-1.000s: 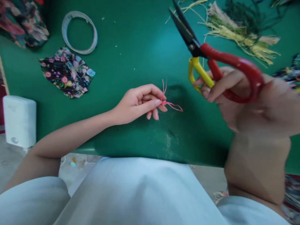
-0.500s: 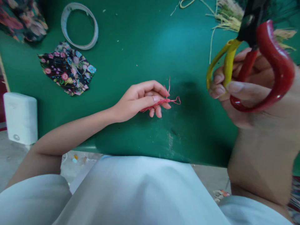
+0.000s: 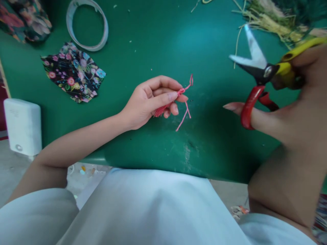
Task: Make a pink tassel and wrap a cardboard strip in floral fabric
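Between the thumb and fingers of my left hand [image 3: 155,102] is a red tassel [image 3: 161,110]. Its fringe shows below the thumb, a small loop sticks up past the fingertips, and two loose thread ends hang to the right. My right hand [image 3: 293,98] holds scissors [image 3: 268,70] with one red and one yellow handle. Their blades are spread apart and point left, a short way from the tassel and not touching it. The thumb passes through the red handle; the fingers at the yellow handle are partly hidden and blurred.
A floral fabric piece [image 3: 74,73] lies at left beneath a white ring [image 3: 106,34]. More floral cloth [image 3: 28,18] is in the upper left corner. A white box-shaped device [image 3: 22,127] stands at the table's left edge. Straw-like strands [image 3: 273,27] lie at upper right on the green table [image 3: 158,149].
The scissors have turned from pointing up to pointing left, and their blades have opened. My left hand has risen slightly and tilted the tassel, so its loose ends now hang down.
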Tool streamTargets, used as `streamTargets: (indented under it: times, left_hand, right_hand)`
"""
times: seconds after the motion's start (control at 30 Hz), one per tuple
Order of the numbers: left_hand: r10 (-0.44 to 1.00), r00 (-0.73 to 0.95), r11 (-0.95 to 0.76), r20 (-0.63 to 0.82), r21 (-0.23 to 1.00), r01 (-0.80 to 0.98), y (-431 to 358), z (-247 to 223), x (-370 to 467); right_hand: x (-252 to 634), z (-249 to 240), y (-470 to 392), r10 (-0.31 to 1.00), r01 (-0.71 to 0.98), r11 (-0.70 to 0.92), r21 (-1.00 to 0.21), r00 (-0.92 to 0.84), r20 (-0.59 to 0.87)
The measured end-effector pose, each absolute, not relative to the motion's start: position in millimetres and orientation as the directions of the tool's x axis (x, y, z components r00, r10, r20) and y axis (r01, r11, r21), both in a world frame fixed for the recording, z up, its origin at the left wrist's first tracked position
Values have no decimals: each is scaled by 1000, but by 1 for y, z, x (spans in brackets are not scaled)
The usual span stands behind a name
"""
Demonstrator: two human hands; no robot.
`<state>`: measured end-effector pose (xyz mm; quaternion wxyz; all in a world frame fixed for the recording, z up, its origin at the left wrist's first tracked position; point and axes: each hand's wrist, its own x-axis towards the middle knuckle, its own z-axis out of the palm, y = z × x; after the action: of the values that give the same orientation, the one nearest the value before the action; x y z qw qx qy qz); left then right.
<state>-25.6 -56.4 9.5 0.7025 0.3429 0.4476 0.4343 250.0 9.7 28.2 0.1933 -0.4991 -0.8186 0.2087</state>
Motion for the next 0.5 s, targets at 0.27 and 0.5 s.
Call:
streamTargets:
  times: [0.27,0.5]
  left_hand:
    - [924,187,371,-334,902,-223,-57,10,-26]
    - [954,122,294,-274,937,-191,-59,5,-25]
  right_hand:
    - [265,17,16,830,686,548,-479,-517,209]
    - [249,46,14,617,472,657,-588,-785,59]
